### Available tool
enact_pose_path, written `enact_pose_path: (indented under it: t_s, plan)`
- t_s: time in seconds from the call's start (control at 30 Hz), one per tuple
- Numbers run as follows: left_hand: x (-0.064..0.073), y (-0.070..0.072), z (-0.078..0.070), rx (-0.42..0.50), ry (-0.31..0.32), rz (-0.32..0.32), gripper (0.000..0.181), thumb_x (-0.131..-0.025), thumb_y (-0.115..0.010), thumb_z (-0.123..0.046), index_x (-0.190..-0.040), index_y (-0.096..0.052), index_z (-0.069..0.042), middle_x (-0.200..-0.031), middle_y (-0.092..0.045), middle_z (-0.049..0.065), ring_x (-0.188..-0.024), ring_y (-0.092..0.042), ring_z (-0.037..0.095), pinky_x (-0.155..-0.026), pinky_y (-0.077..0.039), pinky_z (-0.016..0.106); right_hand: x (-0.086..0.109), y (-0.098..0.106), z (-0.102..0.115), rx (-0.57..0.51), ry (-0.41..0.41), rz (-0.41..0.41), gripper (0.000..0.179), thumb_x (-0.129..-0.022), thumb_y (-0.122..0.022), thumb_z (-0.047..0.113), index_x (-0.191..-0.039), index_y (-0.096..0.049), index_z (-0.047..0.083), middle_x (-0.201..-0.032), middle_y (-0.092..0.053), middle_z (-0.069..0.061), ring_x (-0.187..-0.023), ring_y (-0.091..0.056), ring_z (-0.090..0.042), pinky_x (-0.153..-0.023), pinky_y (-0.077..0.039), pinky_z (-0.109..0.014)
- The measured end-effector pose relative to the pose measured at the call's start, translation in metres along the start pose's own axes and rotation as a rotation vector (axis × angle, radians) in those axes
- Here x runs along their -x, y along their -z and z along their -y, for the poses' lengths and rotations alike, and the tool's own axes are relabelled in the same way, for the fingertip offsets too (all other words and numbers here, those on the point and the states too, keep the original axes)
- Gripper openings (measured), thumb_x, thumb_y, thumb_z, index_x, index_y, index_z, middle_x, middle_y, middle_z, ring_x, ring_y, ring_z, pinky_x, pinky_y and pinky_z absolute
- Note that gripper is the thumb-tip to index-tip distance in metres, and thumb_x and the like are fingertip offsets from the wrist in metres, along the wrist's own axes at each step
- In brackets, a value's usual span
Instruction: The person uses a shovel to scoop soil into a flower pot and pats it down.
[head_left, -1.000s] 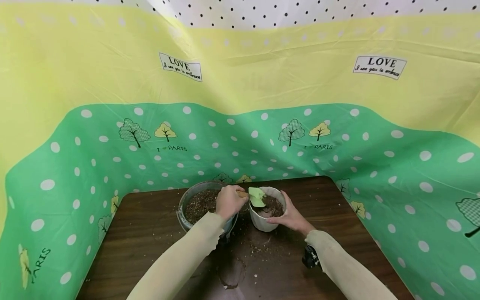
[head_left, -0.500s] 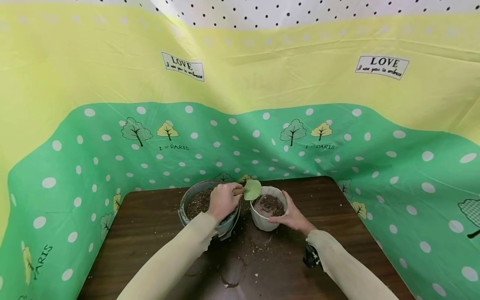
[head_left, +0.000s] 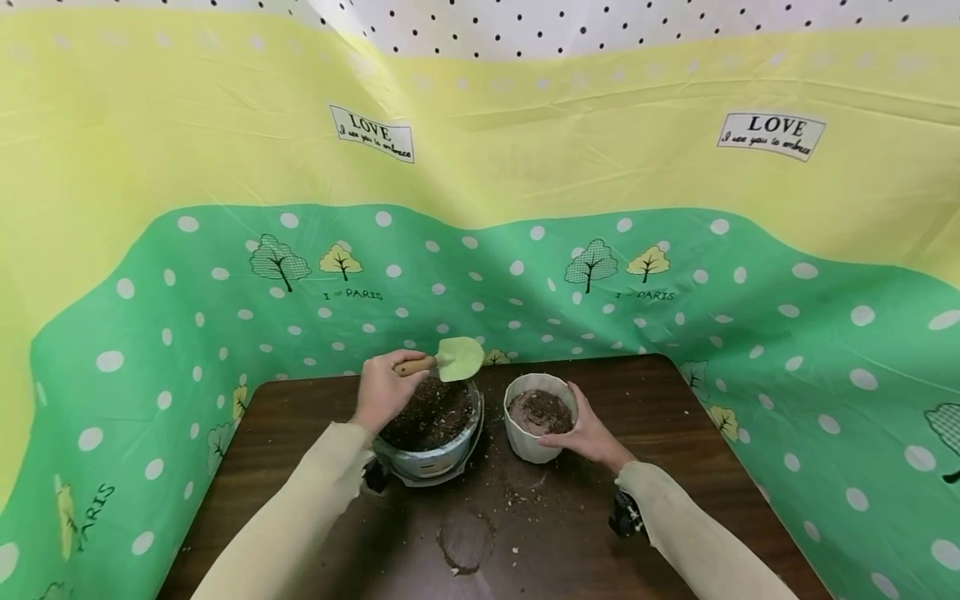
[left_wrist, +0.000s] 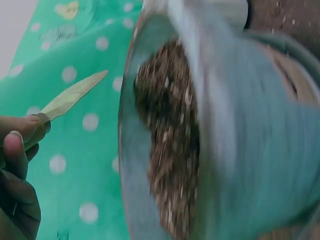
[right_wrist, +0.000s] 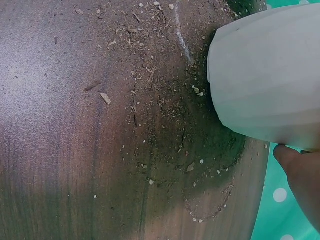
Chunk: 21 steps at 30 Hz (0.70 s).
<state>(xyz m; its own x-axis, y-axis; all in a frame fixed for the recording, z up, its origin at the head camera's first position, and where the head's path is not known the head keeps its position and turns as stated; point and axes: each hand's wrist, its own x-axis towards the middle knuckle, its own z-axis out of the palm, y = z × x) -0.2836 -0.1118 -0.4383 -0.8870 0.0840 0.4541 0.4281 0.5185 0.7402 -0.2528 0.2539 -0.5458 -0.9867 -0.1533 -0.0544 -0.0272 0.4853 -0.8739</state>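
In the head view my left hand (head_left: 385, 390) grips the wooden handle of a small trowel (head_left: 459, 359) with a pale green blade, held above the bucket. The left wrist view shows that blade edge-on, apart from the bucket's rim. Dark soil (left_wrist: 170, 135) lies inside the round grey-blue bucket (head_left: 427, 463). To its right stands a white ribbed flowerpot (head_left: 531, 448), upright and partly filled with soil (head_left: 542, 410). My right hand (head_left: 588, 429) holds this pot at its right side, thumb at the front near the rim. In the right wrist view only part of that hand shows.
Both containers stand near the back of a dark wooden table (head_left: 600, 533). Soil crumbs and bits (right_wrist: 150, 75) lie scattered in front of the pot, with a ring-shaped soil mark (head_left: 467, 543) nearer the front. A green and yellow printed cloth (head_left: 465, 275) hangs behind and beside the table.
My left hand has carried the trowel from over the pot leftward and up over the bucket. More of the bucket and pot soil shows now. My right hand stays on the pot.
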Motion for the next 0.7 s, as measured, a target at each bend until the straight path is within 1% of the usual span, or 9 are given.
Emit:
enact_pose_path:
  t_s: [0.1, 0.2, 0.33, 0.43, 0.53, 0.7]
  plan:
    - [0.001, 0.019, 0.01, -0.008, 0.002, -0.028, 0.022, -0.082, -0.083, -0.007, -0.103, -0.079, -0.008, -0.096, -0.074, 0.013, -0.075, -0.069, 0.025, -0.063, -0.056, 0.042, 0.0, 0.0, 0.001, -0.008, 0.004, 0.005, 0.127, -0.074, -0.089, 0.034, -0.158, 0.003, 0.01, -0.158, -0.01, -0.026, -0.142, -0.02, -0.046, -0.106, -0.029, -0.064]
    - [0.004, 0.036, 0.02, -0.078, -0.026, -0.043, 0.023, -0.081, -0.083, -0.007, -0.104, -0.078, -0.006, -0.095, -0.074, 0.014, -0.076, -0.07, 0.026, -0.063, -0.056, 0.042, -0.001, 0.0, 0.001, -0.016, 0.009, 0.002, 0.128, -0.074, -0.09, 0.035, -0.158, 0.002, 0.009, -0.157, -0.01, -0.027, -0.142, -0.02, -0.047, -0.106, -0.029, -0.064]
    - [0.009, 0.052, 0.03, -0.164, -0.05, -0.059, 0.026, -0.079, -0.085, -0.007, -0.104, -0.078, -0.005, -0.094, -0.074, 0.015, -0.074, -0.07, 0.028, -0.062, -0.056, 0.045, 0.0, 0.001, 0.0, -0.022, 0.005, 0.0, 0.128, -0.073, -0.09, 0.035, -0.158, 0.002, 0.01, -0.157, -0.01, -0.026, -0.142, -0.02, -0.046, -0.106, -0.029, -0.064]
    - [0.014, 0.061, 0.035, -0.211, -0.043, -0.071, 0.026, -0.078, -0.085, -0.006, -0.103, -0.078, -0.006, -0.092, -0.074, 0.015, -0.072, -0.069, 0.029, -0.062, -0.055, 0.046, 0.0, 0.001, 0.0, -0.024, 0.005, 0.007, 0.128, -0.074, -0.09, 0.034, -0.158, 0.003, 0.01, -0.157, -0.01, -0.026, -0.141, -0.02, -0.046, -0.106, -0.029, -0.064]
    - [0.018, 0.066, 0.041, -0.259, -0.047, -0.068, 0.025, -0.079, -0.084, -0.006, -0.103, -0.078, -0.007, -0.091, -0.074, 0.016, -0.07, -0.068, 0.029, -0.06, -0.054, 0.047, -0.001, 0.001, 0.0, -0.019, 0.009, 0.006, 0.128, -0.074, -0.09, 0.033, -0.158, 0.003, 0.009, -0.157, -0.011, -0.027, -0.141, -0.02, -0.046, -0.106, -0.029, -0.065]
    - [0.026, 0.069, 0.048, -0.301, -0.092, -0.045, 0.025, -0.078, -0.084, -0.003, -0.102, -0.078, -0.007, -0.09, -0.074, 0.015, -0.069, -0.069, 0.029, -0.06, -0.054, 0.048, -0.001, 0.0, 0.0, -0.015, 0.013, 0.0, 0.127, -0.074, -0.09, 0.034, -0.158, 0.002, 0.01, -0.157, -0.011, -0.026, -0.141, -0.021, -0.045, -0.106, -0.029, -0.064]
